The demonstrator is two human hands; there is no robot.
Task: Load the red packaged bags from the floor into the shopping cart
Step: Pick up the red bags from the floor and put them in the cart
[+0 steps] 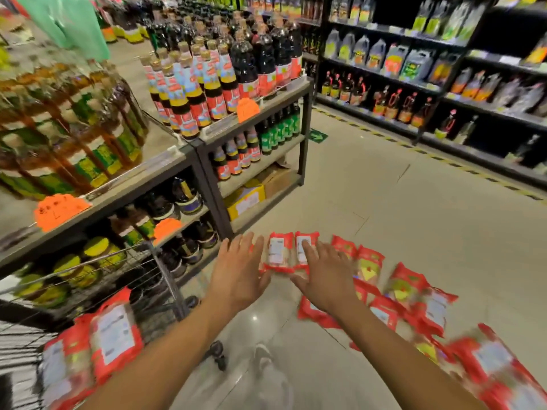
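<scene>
Bottle shelves (305, 137) left, cart (167, 279) near red bags (368, 266)

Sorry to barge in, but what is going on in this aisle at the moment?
A person is loading red packaged bags from the floor into a shopping cart. The left grip and right grip, both open with fingers spread, reach toward two bags lying side by side; neither holds anything. A few bags sit in the cart on the left, and scattered bags lie on the right.
</scene>
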